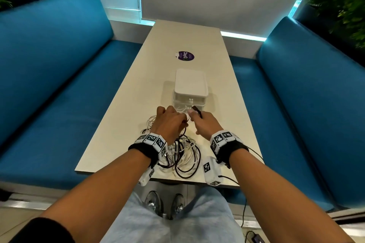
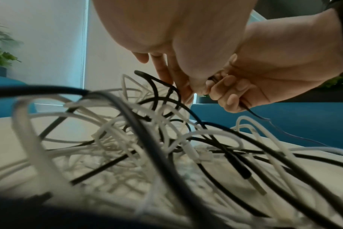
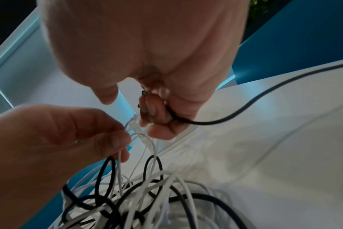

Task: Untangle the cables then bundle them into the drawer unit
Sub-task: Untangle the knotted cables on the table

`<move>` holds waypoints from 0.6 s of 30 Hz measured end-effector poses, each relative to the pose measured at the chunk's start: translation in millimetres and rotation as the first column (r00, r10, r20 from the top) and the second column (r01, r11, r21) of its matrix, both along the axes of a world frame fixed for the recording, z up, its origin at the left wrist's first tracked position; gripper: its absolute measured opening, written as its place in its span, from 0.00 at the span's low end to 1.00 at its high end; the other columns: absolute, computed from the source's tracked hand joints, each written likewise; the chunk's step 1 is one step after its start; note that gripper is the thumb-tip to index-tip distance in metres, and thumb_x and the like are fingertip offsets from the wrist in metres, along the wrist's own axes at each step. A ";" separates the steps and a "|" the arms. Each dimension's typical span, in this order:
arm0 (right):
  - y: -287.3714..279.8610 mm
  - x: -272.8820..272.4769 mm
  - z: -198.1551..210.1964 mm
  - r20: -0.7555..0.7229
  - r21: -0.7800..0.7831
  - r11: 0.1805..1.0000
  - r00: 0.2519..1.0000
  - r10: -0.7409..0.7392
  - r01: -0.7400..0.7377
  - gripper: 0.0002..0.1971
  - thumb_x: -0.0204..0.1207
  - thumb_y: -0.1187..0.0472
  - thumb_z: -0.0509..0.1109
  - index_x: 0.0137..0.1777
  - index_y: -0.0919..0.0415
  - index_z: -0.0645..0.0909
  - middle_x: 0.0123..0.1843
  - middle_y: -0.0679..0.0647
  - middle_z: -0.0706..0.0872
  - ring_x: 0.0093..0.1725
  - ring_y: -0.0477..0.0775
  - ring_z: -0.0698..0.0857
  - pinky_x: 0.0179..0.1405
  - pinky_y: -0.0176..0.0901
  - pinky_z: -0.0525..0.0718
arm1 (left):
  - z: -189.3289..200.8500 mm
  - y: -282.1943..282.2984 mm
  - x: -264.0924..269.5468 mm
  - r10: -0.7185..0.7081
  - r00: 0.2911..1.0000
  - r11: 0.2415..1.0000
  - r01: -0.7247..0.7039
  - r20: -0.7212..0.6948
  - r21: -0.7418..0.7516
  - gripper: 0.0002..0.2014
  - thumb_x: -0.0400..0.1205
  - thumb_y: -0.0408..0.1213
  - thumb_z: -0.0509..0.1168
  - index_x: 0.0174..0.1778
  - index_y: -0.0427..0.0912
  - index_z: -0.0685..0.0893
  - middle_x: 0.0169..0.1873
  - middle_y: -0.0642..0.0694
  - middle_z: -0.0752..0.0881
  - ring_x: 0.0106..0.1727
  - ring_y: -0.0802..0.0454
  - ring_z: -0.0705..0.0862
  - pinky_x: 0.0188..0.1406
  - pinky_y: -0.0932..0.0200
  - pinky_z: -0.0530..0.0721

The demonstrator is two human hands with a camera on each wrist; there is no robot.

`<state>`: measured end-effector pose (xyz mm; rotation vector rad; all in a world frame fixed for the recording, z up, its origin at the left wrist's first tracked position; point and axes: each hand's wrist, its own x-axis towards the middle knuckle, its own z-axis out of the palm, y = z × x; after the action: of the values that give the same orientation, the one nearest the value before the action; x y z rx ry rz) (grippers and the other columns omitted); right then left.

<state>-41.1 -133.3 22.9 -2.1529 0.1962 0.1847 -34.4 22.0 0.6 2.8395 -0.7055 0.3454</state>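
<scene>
Frame centre: right hand (image 1: 205, 123) fingers curled round black cable (image 3: 225, 117); left hand (image 1: 169, 122) pinching white cables (image 3: 147, 144) above tangle (image 1: 183, 156), below drawer unit (image 1: 190, 89)

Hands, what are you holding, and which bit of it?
The right hand grips a black cable near its plug end. The left hand's fingers pinch thin white cables rising from the tangle.
</scene>
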 end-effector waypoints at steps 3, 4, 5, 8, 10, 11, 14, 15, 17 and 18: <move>-1.7 -1.0 -2.9 -0.008 0.100 0.995 0.999 0.032 -0.031 0.19 0.83 0.48 0.63 0.51 0.64 0.85 0.39 0.54 0.85 0.41 0.56 0.86 0.45 0.51 0.89 | -3.0 -8.5 -3.4 -0.028 0.999 0.998 0.026 -0.030 -0.051 0.08 0.87 0.47 0.59 0.56 0.56 0.82 0.43 0.54 0.87 0.60 0.50 0.74 0.52 0.49 0.61; -3.0 -1.1 -2.7 -0.012 0.142 0.989 1.000 0.027 -0.025 0.16 0.85 0.54 0.62 0.51 0.67 0.85 0.38 0.55 0.84 0.40 0.55 0.84 0.42 0.47 0.88 | -4.6 -10.8 -4.7 -0.036 0.998 0.998 0.033 -0.042 -0.062 0.08 0.87 0.48 0.58 0.56 0.57 0.82 0.44 0.53 0.87 0.60 0.50 0.75 0.52 0.49 0.61; -4.1 -1.0 -2.6 -0.013 0.172 0.985 1.000 0.026 -0.023 0.14 0.85 0.58 0.62 0.50 0.68 0.85 0.37 0.55 0.83 0.39 0.54 0.84 0.40 0.44 0.86 | -7.0 -12.2 -5.5 -0.038 0.998 0.997 0.034 -0.055 -0.070 0.07 0.87 0.48 0.58 0.56 0.57 0.80 0.45 0.53 0.87 0.60 0.51 0.76 0.53 0.49 0.61; -6.7 -1.7 -5.8 -0.024 0.233 0.972 0.999 0.036 -0.030 0.15 0.86 0.62 0.61 0.40 0.65 0.84 0.32 0.54 0.83 0.32 0.49 0.82 0.38 0.42 0.84 | -13.2 -13.7 -7.3 -0.030 0.994 0.997 0.023 -0.101 -0.076 0.06 0.88 0.47 0.54 0.57 0.59 0.75 0.43 0.51 0.88 0.52 0.50 0.82 0.55 0.49 0.62; -10.0 -0.9 -9.6 -0.043 0.228 0.973 0.998 0.041 -0.030 0.16 0.86 0.60 0.62 0.37 0.60 0.83 0.32 0.53 0.83 0.32 0.50 0.82 0.42 0.44 0.86 | -17.1 -14.7 -7.6 -0.044 0.992 0.997 0.035 -0.118 -0.073 0.06 0.88 0.45 0.54 0.58 0.59 0.73 0.42 0.52 0.90 0.46 0.50 0.85 0.55 0.49 0.61; -12.2 -0.4 -11.2 -0.051 0.214 0.976 0.998 0.048 -0.036 0.16 0.86 0.59 0.62 0.36 0.59 0.82 0.33 0.53 0.83 0.32 0.50 0.82 0.43 0.46 0.86 | -18.9 -15.1 -8.0 -0.051 0.991 0.996 0.042 -0.122 -0.075 0.06 0.89 0.43 0.55 0.59 0.58 0.73 0.42 0.53 0.91 0.45 0.49 0.86 0.55 0.49 0.61; -17.9 0.8 -14.7 -0.035 -0.053 0.988 0.989 0.144 -0.146 0.17 0.87 0.54 0.60 0.38 0.57 0.81 0.38 0.55 0.85 0.38 0.57 0.85 0.48 0.52 0.85 | -22.7 -18.7 -10.8 -0.055 0.986 0.997 0.047 -0.156 -0.057 0.03 0.89 0.44 0.57 0.56 0.55 0.74 0.42 0.53 0.91 0.46 0.48 0.86 0.55 0.49 0.60; -20.3 0.9 -17.1 -0.033 -0.213 0.959 0.982 0.186 -0.189 0.17 0.87 0.53 0.58 0.41 0.58 0.83 0.43 0.58 0.86 0.43 0.60 0.86 0.49 0.51 0.83 | -24.6 -19.2 -12.0 -0.044 0.985 0.999 0.040 -0.164 -0.030 0.04 0.88 0.46 0.57 0.54 0.53 0.75 0.42 0.50 0.90 0.46 0.46 0.85 0.55 0.48 0.61; -28.9 1.1 -23.0 -0.032 -0.439 0.879 0.981 0.193 -0.187 0.16 0.87 0.55 0.56 0.53 0.62 0.84 0.52 0.63 0.87 0.52 0.65 0.85 0.49 0.48 0.80 | -27.2 -15.7 -11.4 -0.003 0.986 0.999 0.009 -0.169 0.035 0.07 0.88 0.46 0.56 0.52 0.50 0.78 0.45 0.48 0.90 0.50 0.44 0.85 0.60 0.46 0.63; -36.6 0.4 -26.0 -0.044 -0.490 0.857 0.986 0.162 -0.163 0.15 0.87 0.57 0.56 0.57 0.63 0.82 0.55 0.64 0.87 0.54 0.66 0.85 0.48 0.48 0.79 | -28.7 -11.6 -9.8 0.017 0.984 0.999 -0.009 -0.175 0.050 0.08 0.88 0.45 0.56 0.51 0.50 0.80 0.46 0.49 0.89 0.52 0.45 0.84 0.62 0.47 0.63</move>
<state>-40.7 -169.8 -3.1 -2.6841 0.0621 0.2544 -44.2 10.4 -28.2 2.8757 -0.6687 0.0794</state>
